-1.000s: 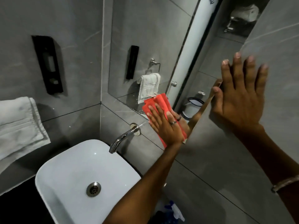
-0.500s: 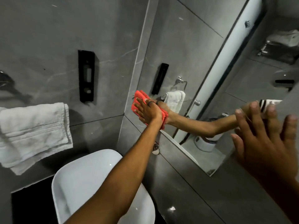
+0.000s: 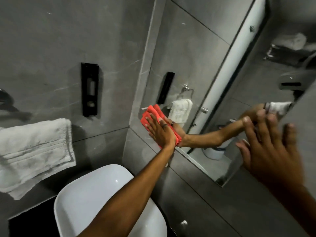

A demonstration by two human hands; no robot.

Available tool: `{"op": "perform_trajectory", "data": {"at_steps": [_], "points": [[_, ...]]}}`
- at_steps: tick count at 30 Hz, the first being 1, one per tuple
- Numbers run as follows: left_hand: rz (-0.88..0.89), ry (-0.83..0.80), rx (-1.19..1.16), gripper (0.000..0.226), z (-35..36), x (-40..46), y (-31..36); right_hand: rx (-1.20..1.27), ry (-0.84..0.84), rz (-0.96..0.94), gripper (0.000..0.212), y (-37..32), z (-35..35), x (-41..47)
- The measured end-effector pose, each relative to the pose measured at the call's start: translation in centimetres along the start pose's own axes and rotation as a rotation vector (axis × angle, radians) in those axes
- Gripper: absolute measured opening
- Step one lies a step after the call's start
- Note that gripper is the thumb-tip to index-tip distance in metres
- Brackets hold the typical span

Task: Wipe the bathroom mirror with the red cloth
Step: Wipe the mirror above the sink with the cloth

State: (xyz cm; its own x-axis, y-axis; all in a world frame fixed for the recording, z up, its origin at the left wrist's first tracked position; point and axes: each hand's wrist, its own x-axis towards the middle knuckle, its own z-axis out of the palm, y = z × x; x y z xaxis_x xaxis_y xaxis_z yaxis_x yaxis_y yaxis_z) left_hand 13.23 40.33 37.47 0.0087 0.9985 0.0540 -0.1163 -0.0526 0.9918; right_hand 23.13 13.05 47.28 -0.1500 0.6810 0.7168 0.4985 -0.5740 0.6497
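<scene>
Wiping underway: left hand (image 3: 160,132), fingers flat, pressing red cloth (image 3: 150,115) on mirror (image 3: 196,57) lower-left corner; right hand (image 3: 266,147) splayed; most glass left.

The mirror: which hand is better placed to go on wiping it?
The left hand: it presses the red cloth flat on the mirror. The right hand is spread, without cloth.
</scene>
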Motion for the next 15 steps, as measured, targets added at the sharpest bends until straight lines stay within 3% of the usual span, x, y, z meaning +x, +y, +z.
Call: {"op": "perform_trajectory", "data": {"at_steps": [3,8,15], "points": [[0.016,-0.031,-0.001,0.060,0.8,-1.6,-0.6,0.030,-0.035,0.030,0.075,-0.7,-1.6,0.7],[0.024,-0.008,0.000,0.059,0.6,-0.9,-0.6,0.106,-0.010,-0.082,0.070,-3.5,-2.7,5.6],[0.060,-0.004,0.011,0.055,-2.2,4.1,1.4,0.006,-0.233,-0.106,0.076,-5.1,-0.5,10.2]]}}
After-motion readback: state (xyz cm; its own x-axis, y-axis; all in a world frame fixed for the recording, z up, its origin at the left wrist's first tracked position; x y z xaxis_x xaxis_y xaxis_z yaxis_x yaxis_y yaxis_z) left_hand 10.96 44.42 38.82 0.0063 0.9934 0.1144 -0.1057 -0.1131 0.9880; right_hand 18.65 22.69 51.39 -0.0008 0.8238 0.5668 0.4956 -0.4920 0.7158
